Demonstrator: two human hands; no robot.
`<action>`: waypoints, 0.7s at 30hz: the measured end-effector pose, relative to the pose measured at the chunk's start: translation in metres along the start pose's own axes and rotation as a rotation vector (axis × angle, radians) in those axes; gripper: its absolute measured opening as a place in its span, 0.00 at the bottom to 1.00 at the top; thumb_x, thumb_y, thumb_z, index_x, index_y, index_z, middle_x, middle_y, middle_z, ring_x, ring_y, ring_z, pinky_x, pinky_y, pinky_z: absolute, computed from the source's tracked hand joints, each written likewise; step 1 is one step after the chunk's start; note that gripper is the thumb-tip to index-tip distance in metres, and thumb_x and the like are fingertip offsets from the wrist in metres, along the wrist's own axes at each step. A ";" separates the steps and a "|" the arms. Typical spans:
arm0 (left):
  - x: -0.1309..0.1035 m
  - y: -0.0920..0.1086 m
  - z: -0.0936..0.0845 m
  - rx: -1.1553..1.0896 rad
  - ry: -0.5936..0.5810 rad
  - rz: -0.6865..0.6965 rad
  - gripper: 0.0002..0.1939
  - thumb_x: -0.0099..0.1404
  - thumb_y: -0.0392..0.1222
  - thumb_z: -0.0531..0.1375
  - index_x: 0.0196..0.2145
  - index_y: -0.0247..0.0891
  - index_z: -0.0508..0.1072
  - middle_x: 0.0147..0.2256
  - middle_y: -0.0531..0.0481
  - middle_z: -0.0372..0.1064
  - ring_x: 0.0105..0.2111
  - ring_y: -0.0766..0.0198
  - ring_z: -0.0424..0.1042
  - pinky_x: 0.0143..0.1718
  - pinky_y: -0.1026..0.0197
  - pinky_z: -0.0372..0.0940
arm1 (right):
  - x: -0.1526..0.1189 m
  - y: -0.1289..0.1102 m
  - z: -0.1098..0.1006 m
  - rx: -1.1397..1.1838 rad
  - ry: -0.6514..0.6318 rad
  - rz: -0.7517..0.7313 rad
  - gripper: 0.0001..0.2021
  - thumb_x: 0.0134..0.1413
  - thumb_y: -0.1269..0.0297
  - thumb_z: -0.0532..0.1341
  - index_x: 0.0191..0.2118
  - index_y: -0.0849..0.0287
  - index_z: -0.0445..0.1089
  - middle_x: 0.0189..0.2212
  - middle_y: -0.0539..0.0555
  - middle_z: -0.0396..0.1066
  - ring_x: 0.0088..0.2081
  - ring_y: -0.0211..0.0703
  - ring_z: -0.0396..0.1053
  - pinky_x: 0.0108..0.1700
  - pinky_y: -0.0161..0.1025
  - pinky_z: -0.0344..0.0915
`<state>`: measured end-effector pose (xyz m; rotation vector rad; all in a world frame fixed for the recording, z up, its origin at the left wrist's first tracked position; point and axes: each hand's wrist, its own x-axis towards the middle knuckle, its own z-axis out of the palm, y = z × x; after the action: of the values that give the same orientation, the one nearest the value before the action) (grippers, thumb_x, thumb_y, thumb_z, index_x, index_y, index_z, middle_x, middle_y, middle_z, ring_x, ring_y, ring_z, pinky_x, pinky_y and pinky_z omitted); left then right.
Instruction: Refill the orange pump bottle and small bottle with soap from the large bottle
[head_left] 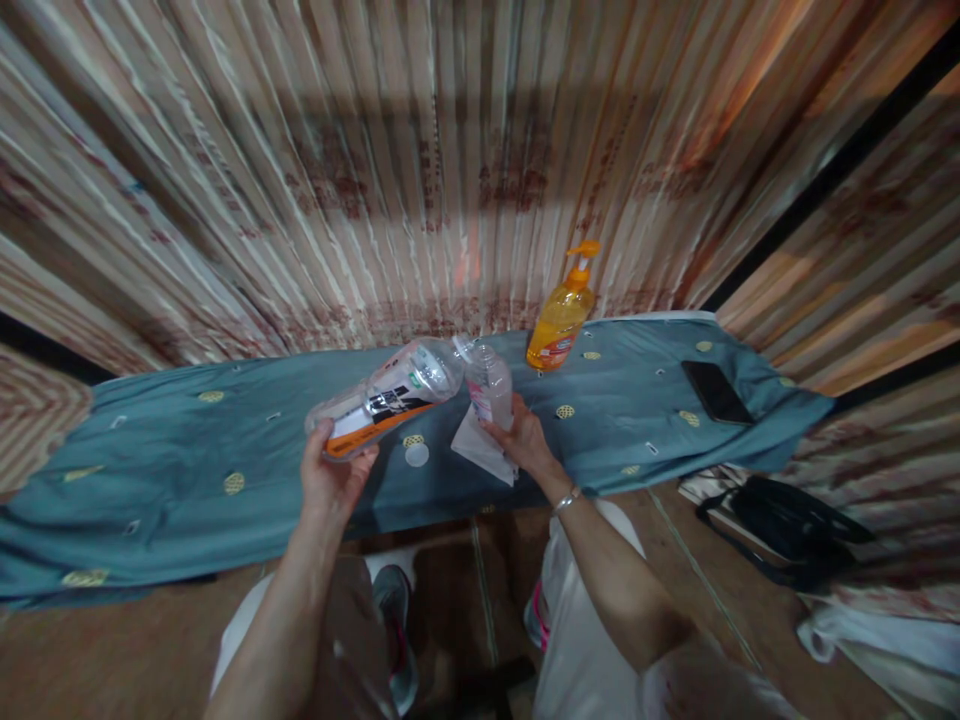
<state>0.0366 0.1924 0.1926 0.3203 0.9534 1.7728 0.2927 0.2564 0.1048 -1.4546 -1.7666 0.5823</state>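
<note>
A person's left hand (337,475), left of center in the frame, tips a large, clear plastic bottle (386,400) with an orange, black and white label, fingers wrapped around its base end. The right hand (529,435), right of center, grasps a smaller clear plastic bottle (489,380) in its fingers, close to upright. The two necks come together near the middle of the frame; whether they touch cannot be told. Judging by the scene, the work is partway along: both bottles are in hand and brought neck to neck. Neither is set down, and a small, round white disc (417,455), apparently a cap, lies loose on the teal, pineapple-printed cloth of the tabletop (172,450), fitted to neither. The liquid levels, and whether anything has passed between the bottles, are too unclear to read.

The count, foreground to back: two pink-trimmed sneakers (397,640), bottom center; one black bag (787,520), lower right; one silver bracelet (568,500); one white disc; one folded white sheet (487,458) of paper or cloth by the right hand; two hand-held bottles; one flat black phone (716,392), right; one orange-yellow pump bottle (559,325), right of center, before a pleated, brown-patterned beige curtain (450,150).
</note>
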 end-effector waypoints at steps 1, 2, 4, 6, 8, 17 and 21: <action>0.000 0.001 0.001 0.001 0.006 0.006 0.16 0.49 0.43 0.67 0.37 0.36 0.73 0.34 0.48 0.74 0.29 0.62 0.73 0.21 0.66 0.67 | 0.000 0.000 0.000 -0.003 0.003 -0.004 0.27 0.53 0.57 0.66 0.56 0.59 0.62 0.46 0.61 0.77 0.46 0.52 0.77 0.45 0.44 0.72; -0.001 0.001 0.001 0.002 0.010 0.014 0.16 0.49 0.43 0.67 0.36 0.36 0.73 0.34 0.48 0.74 0.29 0.62 0.74 0.22 0.66 0.67 | -0.001 0.000 0.000 -0.006 0.006 -0.008 0.27 0.53 0.56 0.66 0.56 0.60 0.62 0.46 0.62 0.77 0.46 0.52 0.77 0.46 0.44 0.72; -0.001 0.003 0.003 0.005 0.016 0.027 0.16 0.49 0.43 0.66 0.36 0.37 0.73 0.34 0.49 0.74 0.29 0.62 0.73 0.23 0.66 0.67 | -0.002 0.000 0.001 -0.006 0.004 -0.017 0.28 0.53 0.56 0.66 0.57 0.60 0.62 0.46 0.62 0.77 0.47 0.53 0.77 0.46 0.45 0.72; -0.001 0.005 0.003 0.010 0.014 0.033 0.15 0.50 0.43 0.66 0.37 0.37 0.73 0.34 0.49 0.74 0.29 0.62 0.73 0.22 0.67 0.66 | -0.002 0.000 0.001 0.000 0.000 -0.024 0.28 0.53 0.55 0.65 0.57 0.60 0.62 0.46 0.62 0.77 0.47 0.53 0.76 0.47 0.46 0.72; -0.002 0.007 0.004 0.011 0.016 0.043 0.15 0.51 0.43 0.66 0.37 0.37 0.73 0.33 0.50 0.74 0.29 0.63 0.73 0.21 0.67 0.65 | -0.003 -0.001 0.001 0.006 0.001 -0.032 0.28 0.53 0.54 0.65 0.57 0.60 0.61 0.47 0.62 0.77 0.47 0.54 0.76 0.47 0.47 0.72; -0.005 0.013 0.007 0.036 0.087 0.074 0.12 0.50 0.41 0.65 0.33 0.36 0.74 0.29 0.52 0.73 0.24 0.66 0.71 0.19 0.68 0.64 | -0.002 -0.003 0.000 -0.002 -0.013 -0.009 0.31 0.53 0.53 0.65 0.59 0.61 0.61 0.48 0.64 0.76 0.49 0.55 0.75 0.49 0.47 0.71; -0.005 0.015 0.007 0.054 0.069 0.084 0.12 0.50 0.41 0.65 0.34 0.36 0.74 0.29 0.52 0.73 0.24 0.66 0.72 0.18 0.68 0.65 | -0.002 -0.005 -0.001 -0.015 -0.022 -0.004 0.30 0.53 0.55 0.65 0.58 0.63 0.62 0.47 0.65 0.76 0.48 0.56 0.75 0.49 0.48 0.70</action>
<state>0.0329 0.1892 0.2092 0.3391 1.0518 1.8470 0.2906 0.2530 0.1089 -1.4601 -1.7941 0.5869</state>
